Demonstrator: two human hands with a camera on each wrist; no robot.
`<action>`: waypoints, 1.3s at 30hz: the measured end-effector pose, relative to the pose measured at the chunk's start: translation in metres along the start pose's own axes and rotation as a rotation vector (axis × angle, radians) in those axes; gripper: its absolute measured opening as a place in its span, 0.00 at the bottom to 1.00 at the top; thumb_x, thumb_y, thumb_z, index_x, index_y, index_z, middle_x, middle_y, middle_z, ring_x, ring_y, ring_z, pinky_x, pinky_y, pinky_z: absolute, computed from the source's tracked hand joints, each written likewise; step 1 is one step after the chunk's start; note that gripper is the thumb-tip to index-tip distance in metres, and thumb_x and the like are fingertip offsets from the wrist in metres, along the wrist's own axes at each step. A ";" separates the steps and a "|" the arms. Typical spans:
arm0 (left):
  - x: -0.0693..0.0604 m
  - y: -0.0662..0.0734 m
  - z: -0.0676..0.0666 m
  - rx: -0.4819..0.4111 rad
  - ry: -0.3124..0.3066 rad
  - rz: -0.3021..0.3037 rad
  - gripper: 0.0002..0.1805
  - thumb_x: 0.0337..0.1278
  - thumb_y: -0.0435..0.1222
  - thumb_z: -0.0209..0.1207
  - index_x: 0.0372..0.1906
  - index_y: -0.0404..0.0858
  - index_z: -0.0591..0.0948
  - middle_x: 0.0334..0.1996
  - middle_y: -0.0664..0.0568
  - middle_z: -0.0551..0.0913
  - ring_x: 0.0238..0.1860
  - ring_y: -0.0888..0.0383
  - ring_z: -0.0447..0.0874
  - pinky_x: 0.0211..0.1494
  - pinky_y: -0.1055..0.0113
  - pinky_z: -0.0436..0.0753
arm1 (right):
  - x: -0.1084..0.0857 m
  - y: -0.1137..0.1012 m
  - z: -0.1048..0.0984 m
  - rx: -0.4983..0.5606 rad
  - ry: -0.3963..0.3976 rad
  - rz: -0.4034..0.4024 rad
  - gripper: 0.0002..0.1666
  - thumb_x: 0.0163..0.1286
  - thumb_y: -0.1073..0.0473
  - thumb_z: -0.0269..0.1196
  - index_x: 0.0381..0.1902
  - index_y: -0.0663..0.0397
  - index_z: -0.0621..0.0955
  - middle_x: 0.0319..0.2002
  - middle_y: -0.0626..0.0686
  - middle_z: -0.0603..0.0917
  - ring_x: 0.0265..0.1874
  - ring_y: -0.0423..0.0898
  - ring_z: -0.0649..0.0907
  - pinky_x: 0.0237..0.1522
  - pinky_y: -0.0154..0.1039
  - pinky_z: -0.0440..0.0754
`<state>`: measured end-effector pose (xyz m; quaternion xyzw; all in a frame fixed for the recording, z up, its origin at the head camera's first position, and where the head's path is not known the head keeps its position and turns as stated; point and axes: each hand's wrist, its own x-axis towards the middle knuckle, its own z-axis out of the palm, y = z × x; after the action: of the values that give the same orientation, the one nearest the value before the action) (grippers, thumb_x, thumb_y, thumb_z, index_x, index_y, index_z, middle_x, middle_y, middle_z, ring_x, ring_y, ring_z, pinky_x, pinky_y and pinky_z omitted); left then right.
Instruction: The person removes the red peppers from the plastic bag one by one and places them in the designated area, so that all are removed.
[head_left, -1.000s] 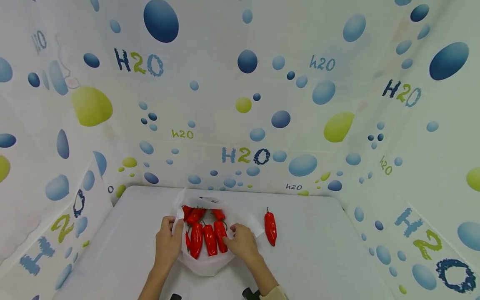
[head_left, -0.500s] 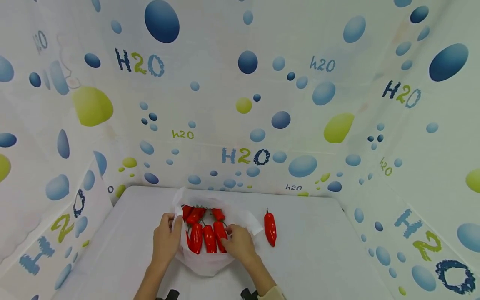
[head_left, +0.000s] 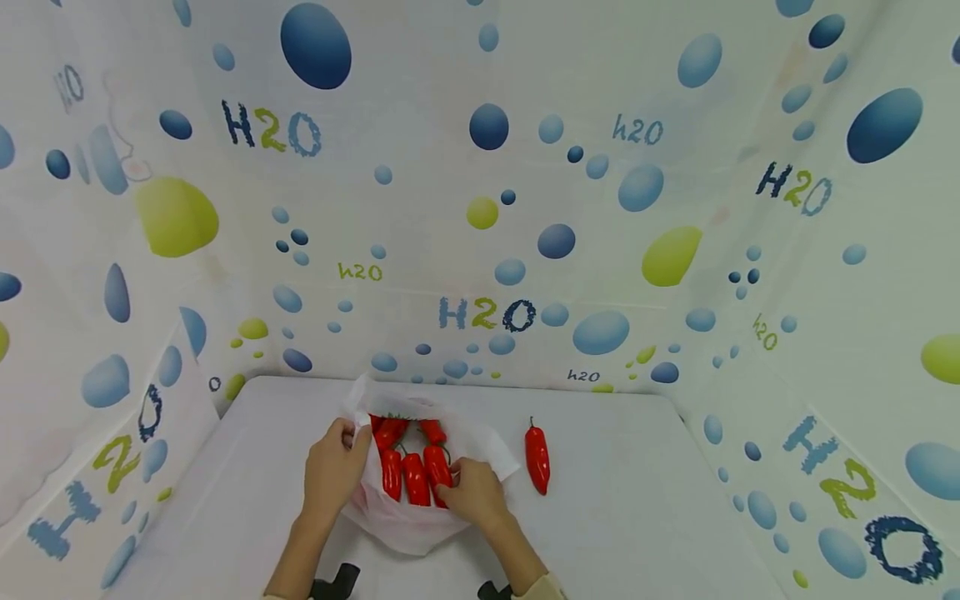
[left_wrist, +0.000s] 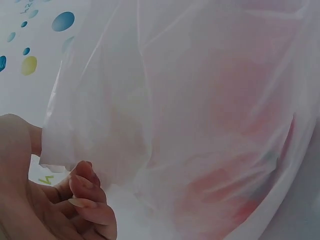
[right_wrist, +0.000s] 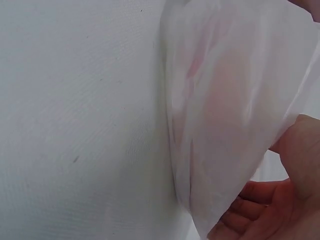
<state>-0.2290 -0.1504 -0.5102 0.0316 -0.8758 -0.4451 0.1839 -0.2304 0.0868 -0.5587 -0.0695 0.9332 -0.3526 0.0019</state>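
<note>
Head cam: left hand point(head_left: 333, 462) pinches the white bag point(head_left: 412, 533) by its left edge, right hand point(head_left: 480, 496) grips the right rim, red peppers point(head_left: 416, 479) inside, loose pepper point(head_left: 537, 460) off right. Left wrist: thumb and fingertips on plastic. Right wrist: fingers half-hidden behind it.

I see a translucent white plastic bag point(head_left: 408, 531), mouth open, on the bench point(head_left: 622, 517); glossy elongated red peppers point(head_left: 416, 480) inside.

Head view: soft, even, moderate light, mostly sharp, wide-lens stretch at edges. Small glints on peppers point(head_left: 415, 479) between left hand point(head_left: 333, 467) and right hand point(head_left: 476, 492); faint shadow on surface point(head_left: 622, 483) below both. Wrist views dimmer, greyish, soft; pale glare streaks on bag point(left_wrist: 115, 100) beside left hand.
</note>
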 end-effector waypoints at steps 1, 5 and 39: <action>0.001 0.000 0.001 0.003 -0.005 -0.003 0.14 0.74 0.43 0.57 0.43 0.34 0.79 0.29 0.47 0.79 0.28 0.53 0.75 0.29 0.63 0.73 | 0.000 0.000 0.000 0.010 0.000 -0.001 0.20 0.63 0.54 0.75 0.47 0.61 0.84 0.24 0.44 0.80 0.23 0.39 0.77 0.26 0.35 0.81; 0.002 0.001 0.004 0.006 -0.029 -0.012 0.14 0.74 0.43 0.57 0.44 0.35 0.79 0.29 0.47 0.80 0.28 0.54 0.75 0.30 0.63 0.73 | 0.000 0.002 -0.002 0.049 0.014 -0.008 0.18 0.63 0.56 0.74 0.45 0.62 0.84 0.24 0.44 0.81 0.22 0.39 0.77 0.25 0.34 0.82; 0.009 0.004 0.004 0.025 -0.094 -0.009 0.14 0.75 0.44 0.56 0.44 0.34 0.78 0.31 0.46 0.79 0.29 0.52 0.74 0.31 0.63 0.73 | -0.024 -0.020 -0.044 0.188 0.111 -0.062 0.19 0.61 0.54 0.73 0.49 0.52 0.86 0.35 0.43 0.86 0.29 0.37 0.81 0.28 0.31 0.83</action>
<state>-0.2382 -0.1470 -0.5066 0.0168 -0.8888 -0.4362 0.1400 -0.2065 0.1042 -0.5135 -0.0783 0.8922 -0.4416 -0.0542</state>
